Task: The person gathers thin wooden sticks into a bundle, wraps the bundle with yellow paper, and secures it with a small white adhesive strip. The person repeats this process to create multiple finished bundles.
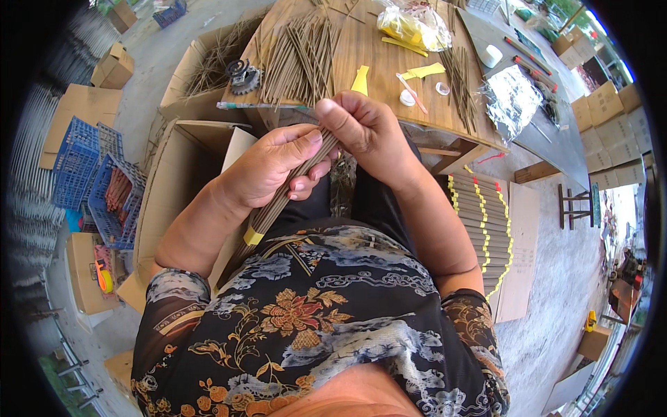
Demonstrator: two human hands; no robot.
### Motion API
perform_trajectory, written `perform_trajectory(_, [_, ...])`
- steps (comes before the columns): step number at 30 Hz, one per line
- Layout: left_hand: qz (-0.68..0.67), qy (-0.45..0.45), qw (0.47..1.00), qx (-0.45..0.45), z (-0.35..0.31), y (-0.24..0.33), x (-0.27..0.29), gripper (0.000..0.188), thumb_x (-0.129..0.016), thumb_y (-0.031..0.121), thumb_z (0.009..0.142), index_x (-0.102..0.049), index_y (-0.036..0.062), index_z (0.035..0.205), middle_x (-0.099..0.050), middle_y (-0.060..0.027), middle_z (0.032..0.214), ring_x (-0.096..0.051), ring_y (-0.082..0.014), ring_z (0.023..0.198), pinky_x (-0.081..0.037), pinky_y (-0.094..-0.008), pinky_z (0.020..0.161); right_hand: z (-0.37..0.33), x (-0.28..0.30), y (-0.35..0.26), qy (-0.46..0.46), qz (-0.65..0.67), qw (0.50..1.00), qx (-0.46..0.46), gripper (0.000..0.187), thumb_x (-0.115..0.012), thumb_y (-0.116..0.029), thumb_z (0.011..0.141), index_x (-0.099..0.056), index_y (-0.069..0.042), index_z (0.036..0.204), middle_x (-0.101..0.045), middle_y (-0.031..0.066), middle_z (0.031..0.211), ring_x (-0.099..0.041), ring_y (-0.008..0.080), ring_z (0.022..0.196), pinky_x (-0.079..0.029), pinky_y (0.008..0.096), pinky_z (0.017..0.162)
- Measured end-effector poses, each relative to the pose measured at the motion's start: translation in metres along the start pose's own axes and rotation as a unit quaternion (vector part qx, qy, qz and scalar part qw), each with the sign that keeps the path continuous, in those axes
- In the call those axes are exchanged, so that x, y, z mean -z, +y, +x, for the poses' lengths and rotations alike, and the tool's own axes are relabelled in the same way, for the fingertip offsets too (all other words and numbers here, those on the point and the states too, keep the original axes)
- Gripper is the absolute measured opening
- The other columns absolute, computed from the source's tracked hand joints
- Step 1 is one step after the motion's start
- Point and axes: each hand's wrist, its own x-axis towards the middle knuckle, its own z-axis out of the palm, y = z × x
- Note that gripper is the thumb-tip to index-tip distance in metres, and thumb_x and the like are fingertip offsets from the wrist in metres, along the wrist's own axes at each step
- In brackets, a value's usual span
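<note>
A bundle of thin brown incense sticks (278, 203) slants across my lap, with a yellow paper band (253, 236) around its lower part. My left hand (274, 163) is wrapped round the upper part of the bundle, thumb on top and fingertips showing beneath. At the upper end, my right hand (365, 135) is closed on the bundle with bent fingers and thumb. Its fingers partly hide the stick ends. Beyond my hands, a heap of loose incense sticks (299, 59) lies on the wooden table (354, 38). Yellow paper strips (360, 80) lie beside the heap.
An open cardboard box (187, 167) stands at my left, near blue crates (80, 156). A dark geared metal part (243, 78) sits at the table's left edge. A clear plastic bag (417, 26) and silver foil (513, 97) lie farther off. Banded bundles (479, 222) rest on cardboard at right.
</note>
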Motion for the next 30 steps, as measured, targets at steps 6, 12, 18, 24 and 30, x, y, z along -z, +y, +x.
perform_trajectory(6, [-0.028, 0.008, 1.000, 0.003, 0.005, -0.003, 0.010, 0.027, -0.042, 0.030, 0.092, -0.047, 0.0036, 0.097, -0.048, -0.0037, 0.072, -0.039, -0.0039, 0.048, -0.035, -0.0164, 0.042, -0.002, 0.016, 0.011, -0.076, 0.017, 0.997, 0.011, 0.023, -0.061, -0.018, 0.083, -0.054, -0.002, 0.099, -0.052, -0.0040, 0.072, -0.044, 0.0013, 0.061, -0.034, 0.0149, 0.050])
perform_trajectory(12, [-0.019, 0.009, 1.000, 0.014, 0.006, -0.008, 0.011, 0.027, -0.041, 0.032, 0.092, -0.045, 0.0058, 0.096, -0.048, -0.0031, 0.072, -0.040, -0.0039, 0.050, -0.036, -0.0166, 0.044, 0.004, 0.022, 0.023, -0.093, 0.020, 0.995, 0.026, 0.022, -0.062, -0.012, 0.081, -0.053, 0.000, 0.097, -0.055, -0.0010, 0.074, -0.050, 0.0038, 0.064, -0.041, 0.0175, 0.057])
perform_trajectory(18, [0.051, 0.021, 0.998, 0.030, 0.008, -0.007, 0.017, 0.029, -0.041, 0.032, 0.092, -0.049, 0.0043, 0.095, -0.056, -0.0072, 0.077, -0.047, -0.0064, 0.052, -0.040, -0.0173, 0.047, 0.006, 0.026, 0.024, -0.146, 0.061, 0.987, -0.018, 0.021, -0.062, -0.007, 0.080, -0.052, 0.001, 0.097, -0.058, 0.0039, 0.077, -0.056, 0.0075, 0.070, -0.044, 0.0190, 0.060])
perform_trajectory(24, [0.002, 0.022, 0.997, 0.077, 0.011, -0.010, 0.031, 0.029, -0.042, 0.034, 0.092, -0.048, 0.0056, 0.092, -0.047, -0.0009, 0.065, -0.042, -0.0049, 0.049, -0.035, -0.0153, 0.044, 0.018, 0.028, 0.041, -0.157, 0.039, 0.987, -0.005, 0.022, -0.064, -0.007, 0.079, -0.054, 0.001, 0.096, -0.057, 0.0029, 0.078, -0.056, 0.0074, 0.070, -0.044, 0.0189, 0.061])
perform_trajectory(30, [0.043, 0.113, 0.992, 0.040, 0.017, -0.016, 0.047, 0.031, -0.041, 0.035, 0.092, -0.047, 0.0045, 0.087, -0.045, -0.0007, 0.063, -0.037, -0.0037, 0.046, -0.032, -0.0155, 0.041, 0.035, 0.029, 0.055, -0.101, -0.016, 0.994, -0.033, 0.030, -0.062, -0.012, 0.081, -0.053, -0.001, 0.108, -0.054, -0.0016, 0.075, -0.052, 0.0053, 0.073, -0.042, 0.0199, 0.066])
